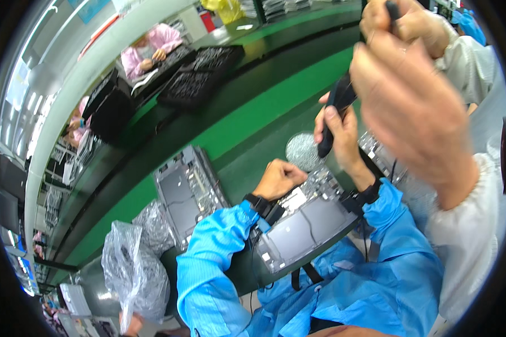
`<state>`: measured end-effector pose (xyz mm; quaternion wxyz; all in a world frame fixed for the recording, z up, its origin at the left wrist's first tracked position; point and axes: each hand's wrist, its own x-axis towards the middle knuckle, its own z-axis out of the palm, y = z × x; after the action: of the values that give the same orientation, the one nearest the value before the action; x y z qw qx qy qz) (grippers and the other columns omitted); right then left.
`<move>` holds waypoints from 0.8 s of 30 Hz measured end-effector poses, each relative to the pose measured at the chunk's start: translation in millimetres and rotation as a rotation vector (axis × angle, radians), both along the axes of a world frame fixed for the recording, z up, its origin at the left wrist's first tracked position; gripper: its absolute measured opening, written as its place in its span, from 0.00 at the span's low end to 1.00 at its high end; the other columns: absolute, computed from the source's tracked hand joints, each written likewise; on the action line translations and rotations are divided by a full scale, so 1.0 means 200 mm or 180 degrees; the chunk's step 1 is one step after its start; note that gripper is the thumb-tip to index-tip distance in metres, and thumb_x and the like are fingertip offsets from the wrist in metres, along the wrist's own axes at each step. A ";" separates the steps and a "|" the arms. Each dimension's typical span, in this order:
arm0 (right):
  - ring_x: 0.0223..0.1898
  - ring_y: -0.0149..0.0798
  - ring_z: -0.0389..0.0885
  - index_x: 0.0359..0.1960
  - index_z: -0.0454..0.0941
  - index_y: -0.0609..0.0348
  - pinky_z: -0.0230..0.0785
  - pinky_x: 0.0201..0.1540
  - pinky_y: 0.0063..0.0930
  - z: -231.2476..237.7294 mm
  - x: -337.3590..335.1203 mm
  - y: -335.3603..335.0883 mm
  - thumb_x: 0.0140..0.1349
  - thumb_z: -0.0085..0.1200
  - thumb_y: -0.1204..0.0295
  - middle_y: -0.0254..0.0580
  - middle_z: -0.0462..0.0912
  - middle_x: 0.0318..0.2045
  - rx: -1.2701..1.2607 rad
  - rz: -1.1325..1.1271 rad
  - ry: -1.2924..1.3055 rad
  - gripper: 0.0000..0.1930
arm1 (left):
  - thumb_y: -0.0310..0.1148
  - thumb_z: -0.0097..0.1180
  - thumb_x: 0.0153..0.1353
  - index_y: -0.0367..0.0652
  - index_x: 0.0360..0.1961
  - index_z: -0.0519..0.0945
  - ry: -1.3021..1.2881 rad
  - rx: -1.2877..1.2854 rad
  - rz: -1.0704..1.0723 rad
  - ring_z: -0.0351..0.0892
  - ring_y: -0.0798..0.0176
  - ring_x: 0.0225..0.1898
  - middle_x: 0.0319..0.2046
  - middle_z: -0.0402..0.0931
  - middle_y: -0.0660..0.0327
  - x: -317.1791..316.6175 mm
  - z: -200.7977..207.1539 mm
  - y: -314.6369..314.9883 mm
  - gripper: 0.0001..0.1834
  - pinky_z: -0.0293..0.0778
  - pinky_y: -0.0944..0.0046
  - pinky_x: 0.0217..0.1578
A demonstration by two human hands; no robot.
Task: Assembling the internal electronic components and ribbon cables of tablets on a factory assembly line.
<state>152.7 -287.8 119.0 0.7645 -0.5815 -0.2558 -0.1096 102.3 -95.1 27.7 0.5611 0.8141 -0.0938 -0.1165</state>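
An opened grey laptop base (301,224) lies bottom-up on the dark mat in front of me, its circuit boards showing. My left hand (278,178), in a blue sleeve with a black wrist strap, rests on its far edge as a closed fist. My right hand (337,132) grips a black electric screwdriver (334,109) held upright over the base's far right corner. Very close to the camera, another person's hands (410,95) in white sleeves hover above my right hand; the upper one holds a small dark object (392,8).
A second opened laptop base (188,191) lies to the left, beside crumpled clear plastic bags (132,269). A round grey dish (303,149) sits behind my hands. A green conveyor belt (247,112) runs past; black trays (202,73) and a person in pink (149,48) are beyond it.
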 end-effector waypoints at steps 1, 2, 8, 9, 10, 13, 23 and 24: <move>0.21 0.28 0.75 0.55 0.67 0.61 0.70 0.25 0.22 0.00 -0.01 -0.05 0.78 0.49 0.62 0.37 0.75 0.24 0.0077 -0.0096 0.0093 0.16 | 0.29 0.71 0.61 0.35 0.34 0.91 -0.0027 -0.0040 -0.0136 0.79 0.76 0.29 0.26 0.87 0.62 0.03 0.00 -0.04 0.07 0.78 0.69 0.34; 0.20 0.28 0.74 0.54 0.67 0.62 0.69 0.24 0.22 0.01 -0.01 -0.05 0.78 0.49 0.64 0.36 0.74 0.23 0.0193 -0.0167 0.0083 0.15 | 0.29 0.71 0.61 0.35 0.34 0.90 0.0011 -0.0057 -0.0158 0.79 0.76 0.29 0.26 0.87 0.62 0.04 0.00 -0.06 0.07 0.77 0.69 0.33; 0.15 0.24 0.72 0.41 0.74 0.61 0.65 0.20 0.20 -0.08 0.07 -0.01 0.74 0.56 0.68 0.33 0.75 0.18 0.0390 -0.0148 0.0075 0.09 | 0.29 0.71 0.61 0.34 0.32 0.90 0.0255 -0.0041 -0.0053 0.79 0.76 0.28 0.25 0.86 0.62 0.03 0.04 -0.06 0.07 0.77 0.70 0.33; 0.15 0.24 0.71 0.40 0.74 0.61 0.65 0.20 0.20 -0.07 0.07 -0.01 0.74 0.56 0.68 0.33 0.75 0.18 0.0422 -0.0138 0.0058 0.09 | 0.29 0.71 0.61 0.34 0.32 0.90 0.0226 -0.0038 -0.0056 0.79 0.76 0.28 0.25 0.86 0.62 0.03 0.04 -0.06 0.07 0.77 0.69 0.33; 0.15 0.24 0.71 0.40 0.74 0.61 0.65 0.20 0.20 -0.08 0.06 0.00 0.74 0.56 0.67 0.33 0.76 0.18 0.0456 -0.0122 0.0043 0.10 | 0.29 0.71 0.60 0.34 0.32 0.90 0.0198 -0.0032 -0.0053 0.80 0.75 0.28 0.25 0.86 0.62 0.03 0.04 -0.06 0.07 0.77 0.69 0.33; 0.15 0.24 0.71 0.39 0.74 0.61 0.66 0.20 0.20 -0.11 0.07 0.00 0.74 0.57 0.67 0.33 0.76 0.18 0.0455 0.0032 0.0106 0.10 | 0.30 0.71 0.60 0.34 0.32 0.90 0.0193 -0.0041 -0.0086 0.80 0.75 0.27 0.25 0.86 0.62 0.02 0.05 -0.06 0.07 0.77 0.68 0.33; 0.16 0.24 0.71 0.35 0.73 0.60 0.65 0.21 0.20 -0.21 0.08 0.02 0.74 0.55 0.70 0.31 0.75 0.18 0.0429 0.0259 0.0230 0.09 | 0.30 0.70 0.60 0.35 0.33 0.90 0.0182 -0.0039 -0.0076 0.79 0.74 0.27 0.24 0.86 0.61 0.02 0.07 -0.06 0.08 0.77 0.68 0.32; 0.16 0.23 0.71 0.35 0.73 0.60 0.65 0.21 0.20 -0.22 0.08 0.01 0.75 0.55 0.70 0.31 0.75 0.18 0.0395 0.0271 0.0237 0.09 | 0.30 0.70 0.60 0.35 0.33 0.90 0.0162 -0.0056 -0.0108 0.79 0.74 0.27 0.24 0.86 0.61 0.02 0.07 -0.06 0.08 0.77 0.68 0.32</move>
<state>168.9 -285.3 75.2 0.8120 -0.5252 -0.2444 -0.0708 106.3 -107.3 40.7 0.5684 0.8042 -0.0943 -0.1458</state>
